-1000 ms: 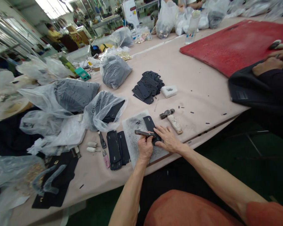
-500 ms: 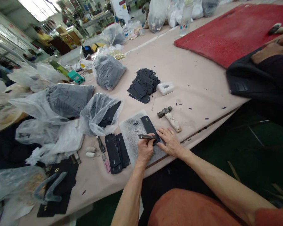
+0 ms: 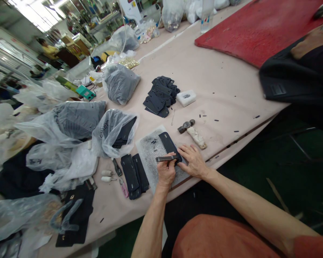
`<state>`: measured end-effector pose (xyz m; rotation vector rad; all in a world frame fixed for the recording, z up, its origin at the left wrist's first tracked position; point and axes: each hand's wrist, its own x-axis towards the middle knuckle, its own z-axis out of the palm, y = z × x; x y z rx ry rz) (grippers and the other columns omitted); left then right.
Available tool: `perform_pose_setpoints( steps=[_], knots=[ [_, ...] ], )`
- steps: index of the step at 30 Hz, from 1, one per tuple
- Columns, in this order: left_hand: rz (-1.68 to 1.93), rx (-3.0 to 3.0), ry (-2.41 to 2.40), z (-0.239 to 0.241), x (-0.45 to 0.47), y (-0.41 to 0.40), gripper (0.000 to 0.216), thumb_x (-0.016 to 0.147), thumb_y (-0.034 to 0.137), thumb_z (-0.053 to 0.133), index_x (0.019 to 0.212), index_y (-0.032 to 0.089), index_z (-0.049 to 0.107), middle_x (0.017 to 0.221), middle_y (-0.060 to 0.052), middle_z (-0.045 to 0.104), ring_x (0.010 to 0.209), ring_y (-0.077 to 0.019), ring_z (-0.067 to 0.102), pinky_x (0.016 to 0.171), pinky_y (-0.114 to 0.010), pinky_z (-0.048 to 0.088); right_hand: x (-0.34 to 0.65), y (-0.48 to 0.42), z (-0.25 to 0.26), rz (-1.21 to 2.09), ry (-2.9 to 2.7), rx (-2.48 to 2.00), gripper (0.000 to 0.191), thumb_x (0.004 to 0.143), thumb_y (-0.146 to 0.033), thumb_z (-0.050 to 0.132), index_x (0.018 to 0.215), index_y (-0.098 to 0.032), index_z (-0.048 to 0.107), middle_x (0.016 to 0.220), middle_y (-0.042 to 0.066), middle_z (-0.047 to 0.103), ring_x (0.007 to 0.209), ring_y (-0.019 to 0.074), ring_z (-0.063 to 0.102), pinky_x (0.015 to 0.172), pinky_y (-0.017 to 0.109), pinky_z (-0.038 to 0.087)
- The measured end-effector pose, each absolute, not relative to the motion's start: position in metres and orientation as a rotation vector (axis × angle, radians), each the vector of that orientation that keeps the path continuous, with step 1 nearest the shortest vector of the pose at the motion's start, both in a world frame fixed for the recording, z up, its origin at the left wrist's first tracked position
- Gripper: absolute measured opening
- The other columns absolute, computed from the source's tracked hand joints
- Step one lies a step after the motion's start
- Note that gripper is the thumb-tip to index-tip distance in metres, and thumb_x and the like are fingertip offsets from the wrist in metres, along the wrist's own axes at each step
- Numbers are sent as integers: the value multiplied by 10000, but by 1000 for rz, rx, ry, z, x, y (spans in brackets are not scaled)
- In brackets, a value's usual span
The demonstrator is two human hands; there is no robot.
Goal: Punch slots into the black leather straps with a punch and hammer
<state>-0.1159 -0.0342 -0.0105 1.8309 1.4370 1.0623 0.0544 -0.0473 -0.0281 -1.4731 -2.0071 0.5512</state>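
the left hand (image 3: 166, 173) is closed around a metal tool (image 3: 164, 158), its shank lying crosswise above the fingers; contact between the tool's tip and the work cannot be confirmed. the right hand (image 3: 193, 162) is flat with fingers spread, its fingertips at the edge of a black strip (image 3: 168, 142). the strip lies between the two hands and extends away from them, over a speckled white board (image 3: 146, 157) that rests on the desk (image 3: 204, 79). small dark bits are noted on the board, beyond the left hand.

directly beyond the right hand, near its fingers, lies a hammer (image 3: 196, 136) with a pale, worn handle. farther past it sits a white block (image 3: 186, 98), and to that block's left, well beyond the left hand, a heap of dark pieces (image 3: 161, 94).

to the left of the left hand, just beside the board, is a stack of black strips (image 3: 133, 175). past the stack on the same side lie pink-handled snips (image 3: 123, 188) and two white-handled tools (image 3: 107, 175).
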Motion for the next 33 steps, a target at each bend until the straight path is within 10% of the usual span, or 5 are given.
perform_pose_setpoints(
  steps=[33],
  knots=[
    [996, 2211, 1435, -15, -106, -31, 209, 868, 105, 514, 1006, 171, 656, 987, -78, 751, 947, -193, 712, 845, -330, 574, 78, -43, -8, 586, -1954, -1443, 502, 868, -390, 598, 1307, -148, 570, 1362, 160, 559, 1264, 302, 484, 1088, 478, 340]
  ],
)
